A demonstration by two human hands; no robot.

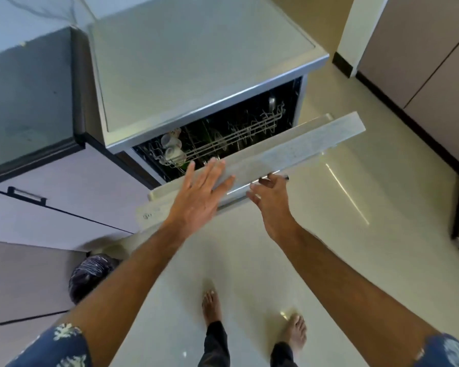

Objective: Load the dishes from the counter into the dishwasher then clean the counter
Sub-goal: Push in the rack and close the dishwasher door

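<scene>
The dishwasher door [302, 147], a grey speckled panel, stands tilted partway open. Behind it shows the upper wire rack [239, 133] with clear glasses [172, 151] at its left end. My left hand [199, 197] lies flat on the door's outer face, fingers straight and spread. My right hand [270, 200] sits just below the door's lower edge by the shiny handle bar, fingers loosely bent and holding nothing. The dishwasher's pale top [196, 62] is bare.
A dark glossy counter [24, 102] adjoins the dishwasher on the left, with drawers and a black handle [27, 196] below. A dark bag-lined bin [90, 274] stands at my lower left. Tall cabinets [421, 62] line the right. My bare feet are on the pale floor [355, 260].
</scene>
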